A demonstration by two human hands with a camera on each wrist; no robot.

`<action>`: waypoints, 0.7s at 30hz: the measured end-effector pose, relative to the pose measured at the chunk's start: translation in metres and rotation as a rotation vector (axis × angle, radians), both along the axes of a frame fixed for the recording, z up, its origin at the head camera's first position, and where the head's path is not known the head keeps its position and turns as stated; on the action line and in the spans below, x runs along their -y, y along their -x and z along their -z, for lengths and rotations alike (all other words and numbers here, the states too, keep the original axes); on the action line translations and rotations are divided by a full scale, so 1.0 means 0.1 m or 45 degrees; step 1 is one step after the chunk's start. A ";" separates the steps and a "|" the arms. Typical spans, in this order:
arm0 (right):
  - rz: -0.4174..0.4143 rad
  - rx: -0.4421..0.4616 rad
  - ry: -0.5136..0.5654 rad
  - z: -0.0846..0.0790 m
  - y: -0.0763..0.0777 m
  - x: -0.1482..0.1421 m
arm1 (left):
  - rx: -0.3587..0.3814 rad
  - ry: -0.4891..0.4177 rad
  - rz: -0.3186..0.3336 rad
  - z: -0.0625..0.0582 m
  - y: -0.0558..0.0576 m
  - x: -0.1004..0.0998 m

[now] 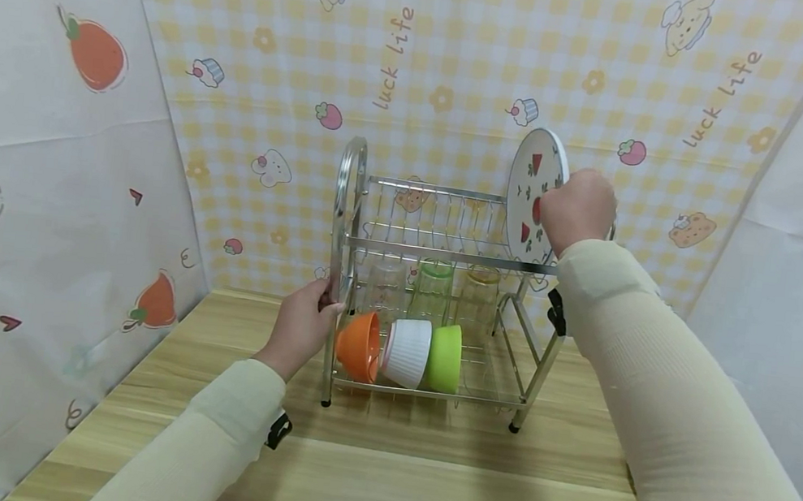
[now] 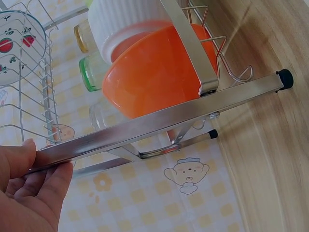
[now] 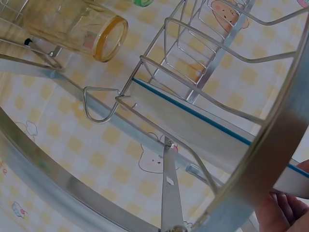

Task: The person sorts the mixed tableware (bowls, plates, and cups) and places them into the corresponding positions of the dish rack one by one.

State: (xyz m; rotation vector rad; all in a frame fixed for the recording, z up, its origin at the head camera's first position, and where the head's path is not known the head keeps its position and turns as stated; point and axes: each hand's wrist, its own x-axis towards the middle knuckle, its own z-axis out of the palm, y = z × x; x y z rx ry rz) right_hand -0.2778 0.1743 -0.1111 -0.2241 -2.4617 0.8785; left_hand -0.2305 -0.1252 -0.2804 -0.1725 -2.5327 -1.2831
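A silver two-tier dish rack stands on the wooden table. My left hand grips its left front post, thumb on one side and fingers on the other in the left wrist view. At the right end of the upper tier, my right hand holds a white plate with red fruit prints by its edge. The plate stands upright; its lower edge sits between the wires in the right wrist view. On the lower tier, an orange bowl, a white ribbed bowl and a lime-green bowl lie on their sides.
Behind the bowls stand a clear glass, a green-rimmed glass and an amber glass. A yellow checked cloth hangs close behind the rack. Patterned white sheets close off both sides. Wooden tabletop spreads in front.
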 end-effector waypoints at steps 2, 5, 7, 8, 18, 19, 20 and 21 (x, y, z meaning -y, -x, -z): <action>0.004 0.001 -0.007 0.00 0.01 0.00 | -0.001 0.001 0.004 0.00 0.00 0.00; 0.004 0.007 -0.014 0.01 0.02 -0.01 | 0.000 0.001 0.004 0.00 0.01 0.00; 0.003 0.009 -0.016 0.01 0.02 -0.01 | 0.002 0.001 0.001 0.01 0.01 0.00; 0.001 0.012 -0.017 0.01 0.02 -0.01 | 0.003 0.001 0.000 0.01 0.00 0.00; -0.002 0.031 -0.014 0.01 -0.02 0.00 | -0.014 -0.001 0.004 0.03 -0.01 0.00; 0.000 0.029 -0.021 0.01 -0.02 0.00 | -0.015 -0.001 0.003 0.03 0.00 0.00; 0.000 0.027 -0.026 0.01 -0.02 0.00 | -0.018 -0.001 0.006 0.03 0.00 0.01; 0.001 0.023 -0.032 0.01 -0.02 0.00 | -0.021 -0.001 0.008 0.03 0.00 0.01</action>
